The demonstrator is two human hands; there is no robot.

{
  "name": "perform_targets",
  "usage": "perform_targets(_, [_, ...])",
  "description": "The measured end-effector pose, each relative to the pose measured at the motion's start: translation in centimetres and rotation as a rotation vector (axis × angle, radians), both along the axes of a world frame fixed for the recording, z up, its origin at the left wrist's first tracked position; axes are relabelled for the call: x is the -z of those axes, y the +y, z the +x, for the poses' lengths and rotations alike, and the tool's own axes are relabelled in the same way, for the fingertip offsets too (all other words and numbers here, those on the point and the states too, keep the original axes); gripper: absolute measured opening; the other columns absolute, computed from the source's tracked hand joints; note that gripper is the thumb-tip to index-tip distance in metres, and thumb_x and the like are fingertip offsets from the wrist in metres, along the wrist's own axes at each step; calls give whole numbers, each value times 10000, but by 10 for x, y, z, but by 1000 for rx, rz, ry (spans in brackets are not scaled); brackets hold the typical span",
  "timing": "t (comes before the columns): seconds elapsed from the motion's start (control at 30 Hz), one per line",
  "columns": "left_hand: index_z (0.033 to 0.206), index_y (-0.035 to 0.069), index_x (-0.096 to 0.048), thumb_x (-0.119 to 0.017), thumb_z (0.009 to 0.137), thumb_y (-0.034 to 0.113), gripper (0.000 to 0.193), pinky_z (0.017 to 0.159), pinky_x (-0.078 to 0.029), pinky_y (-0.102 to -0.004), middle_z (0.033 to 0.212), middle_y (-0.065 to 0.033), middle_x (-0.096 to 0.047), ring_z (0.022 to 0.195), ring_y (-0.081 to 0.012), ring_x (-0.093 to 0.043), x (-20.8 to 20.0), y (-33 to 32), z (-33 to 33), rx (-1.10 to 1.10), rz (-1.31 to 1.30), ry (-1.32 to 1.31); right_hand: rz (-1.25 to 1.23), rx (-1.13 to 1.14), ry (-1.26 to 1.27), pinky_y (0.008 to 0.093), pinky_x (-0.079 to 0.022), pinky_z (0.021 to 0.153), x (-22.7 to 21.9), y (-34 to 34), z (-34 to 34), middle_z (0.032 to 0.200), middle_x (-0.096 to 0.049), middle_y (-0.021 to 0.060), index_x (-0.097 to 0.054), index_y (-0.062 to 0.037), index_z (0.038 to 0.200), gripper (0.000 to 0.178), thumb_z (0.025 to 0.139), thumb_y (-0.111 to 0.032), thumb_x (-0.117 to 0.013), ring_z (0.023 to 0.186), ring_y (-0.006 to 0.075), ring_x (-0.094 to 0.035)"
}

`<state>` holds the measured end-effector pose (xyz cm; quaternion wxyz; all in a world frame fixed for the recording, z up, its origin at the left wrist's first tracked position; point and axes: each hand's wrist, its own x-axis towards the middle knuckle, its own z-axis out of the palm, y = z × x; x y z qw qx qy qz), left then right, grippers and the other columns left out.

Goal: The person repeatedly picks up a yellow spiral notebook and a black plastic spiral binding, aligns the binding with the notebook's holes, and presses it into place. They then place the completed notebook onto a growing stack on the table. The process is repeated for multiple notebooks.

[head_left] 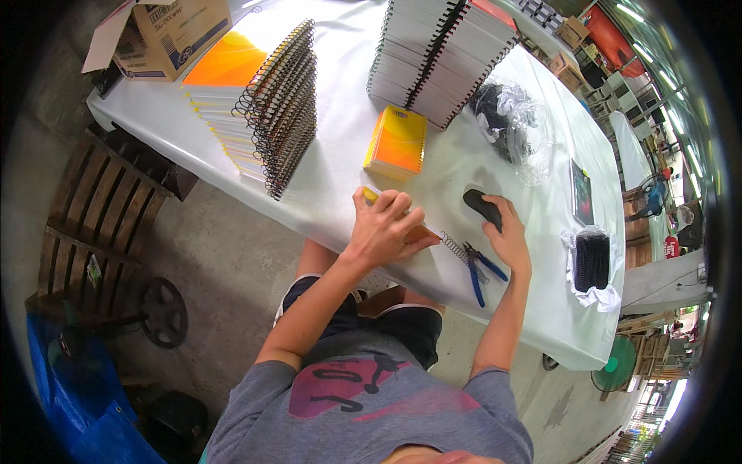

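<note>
My left hand (386, 226) is closed around a small notebook (420, 233) at the near edge of the table; its orange and yellow cover shows between the fingers. A wire coil (453, 246) sticks out from the notebook's right end. In my right hand (506, 238) is a black, rounded, elongated object (481, 206), whose kind I cannot make out. Pliers with blue handles (477, 272) lie between my forearms, beside the coil. Just beyond my left hand stands a small stack of yellow-orange spiral notebooks (396, 144).
Large spiral-bound books (440, 58) stand at the back, and orange-covered notebooks with brown coils (282, 108) at left. Clear plastic wrap (525, 135), a dark tablet-like device (581, 192) and a lined container of black coils (592, 261) are at right. A cardboard box (174, 39) sits far left.
</note>
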<state>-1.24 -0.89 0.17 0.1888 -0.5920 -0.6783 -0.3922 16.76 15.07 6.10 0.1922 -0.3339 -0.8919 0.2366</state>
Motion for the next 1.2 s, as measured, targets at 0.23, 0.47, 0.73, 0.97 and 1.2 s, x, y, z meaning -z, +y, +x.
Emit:
perform_targets(0.23, [773,165,-565,-751,587,566,480,781,-288,-465,940,-14,-472,951,-212,-434,-5,-3,-1,90,17,-78,345,66,-9,325,-429,855,50,43,19,1010,-614,80,-587,-93,1108,391,740,27,-533,976,298,-553])
perform_targets(0.47, [773,140,-544,-783,543,541,520,882,-264,-452,1130,-65,-427,1083,-277,-359,-3,-1,2,73,25,-136,-682,67,646,309,-503,714,31,11,-10,866,-674,106,-640,-11,970,233,755,35,-563,760,199,-634])
perform_targets(0.73, [789,143,-564,-764,542,562,526,914,-242,-516,1139,-60,-416,1120,-271,-360,-3,3,1,101,11,-192,-913,-214,587,325,-521,727,23,-20,-19,829,-673,166,-638,24,795,71,741,35,-594,776,223,-655])
perform_targets(0.97, [776,122,-518,-836,475,502,580,919,-306,-481,1192,-125,-392,1150,-340,-337,-4,4,-6,117,106,-337,-862,-165,510,345,-527,707,28,-19,-21,796,-661,184,-621,40,770,53,720,27,-621,750,247,-652])
perform_targets(1.2, [782,118,-500,-873,430,437,604,929,-333,-482,1146,-134,-392,1153,-381,-325,1,5,0,93,201,-383,-846,-165,458,363,-534,732,17,-27,-20,763,-639,159,-586,28,722,48,765,6,-589,770,257,-645])
